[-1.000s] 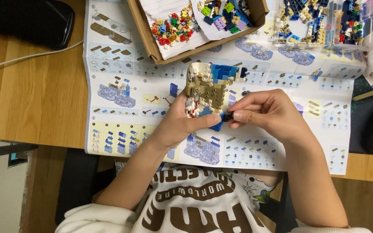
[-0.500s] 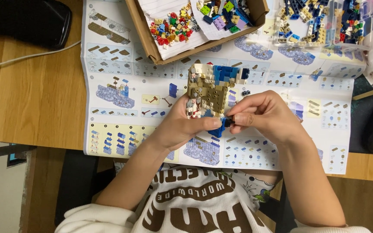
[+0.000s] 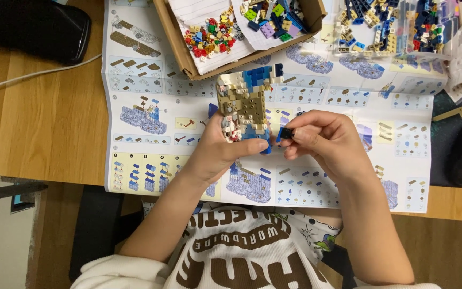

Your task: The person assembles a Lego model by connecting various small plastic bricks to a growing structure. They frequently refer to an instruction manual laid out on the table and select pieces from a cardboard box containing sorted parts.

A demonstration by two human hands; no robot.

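Centrally, the left hand [image 3: 217, 152] clamps the lower part of a tan, white and blue brick model [image 3: 244, 109], thumb across its front, holding it upright above the sheet. Just to the right, the right hand [image 3: 324, 142] pinches a small dark blue brick [image 3: 285, 134] between thumb and forefinger, close to the model's lower right edge; whether brick and model touch cannot be told. Under both hands lies a large unfolded instruction sheet [image 3: 151, 118] printed with building steps, spread over a wooden table [image 3: 38, 123]. At the top centre of the frame, a cardboard box [image 3: 180, 45] holds paper with heaps of small coloured bricks [image 3: 209, 35]. In the upper right, a clear plastic tray [image 3: 391, 29] carries mostly blue and tan pieces. A black object [image 3: 33, 27] sits in the upper left, with a pale cable [image 3: 33, 77] running below it. At the bottom, the person's white shirt with brown lettering [image 3: 236, 251] shows.
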